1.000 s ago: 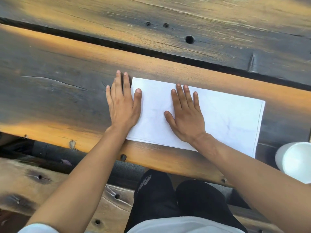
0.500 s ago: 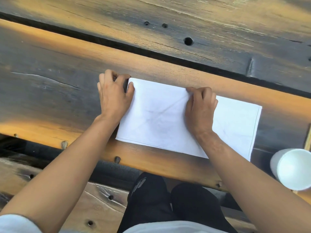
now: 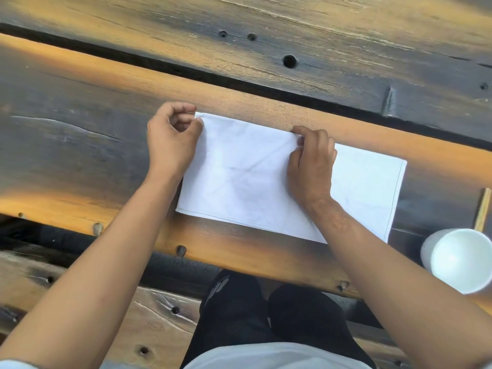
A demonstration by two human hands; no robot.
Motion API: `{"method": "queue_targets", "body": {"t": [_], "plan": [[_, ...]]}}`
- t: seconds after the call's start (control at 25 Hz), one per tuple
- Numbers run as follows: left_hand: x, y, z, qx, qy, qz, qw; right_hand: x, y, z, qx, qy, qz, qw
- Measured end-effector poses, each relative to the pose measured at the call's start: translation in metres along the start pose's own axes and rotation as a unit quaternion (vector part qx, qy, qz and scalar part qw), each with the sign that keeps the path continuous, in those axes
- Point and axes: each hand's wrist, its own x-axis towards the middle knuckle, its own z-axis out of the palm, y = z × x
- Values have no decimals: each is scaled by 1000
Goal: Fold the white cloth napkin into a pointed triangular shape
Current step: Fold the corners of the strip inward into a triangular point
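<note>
no readable text or numbers, faint white mark on black trousers (image 3: 221, 284) illegible

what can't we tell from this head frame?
- Napkin: layer count unreadable; right forearm covers part of its near edge.
- Left hand: curled at the far-left corner; actual pinch hidden by its fingers.
- Right hand: fingertips at the far edge hide what they grip.
- White cup: cut by the frame's right edge.
- Wooden stick: mostly out of frame, unidentifiable.
</note>
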Motion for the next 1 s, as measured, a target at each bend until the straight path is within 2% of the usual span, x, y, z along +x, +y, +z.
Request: {"method": "queue_targets", "body": {"t": [0.08,0.2,0.44,0.52,0.72,1.0], "plan": [[-3,8,-4,-31,-5,1,1000,-1,1,-7,22,11,-33,999],[-27,19,-12,-14,-37,24,999,-10,9,-12,23,7,-79,997],[-99,7,-6,7,-60,62,996,-21,20,-10,31,-36,-38,998],[-117,-2,2,23,-75,104,991,-20,19,-16,47,-44,-21,998],[-152,-30,23,109,-114,245,957,-13,21,-27,90,-60,11,994],[-156,-62,33,236,-149,324,904,-6,24,-26,136,-76,31,987]]}}
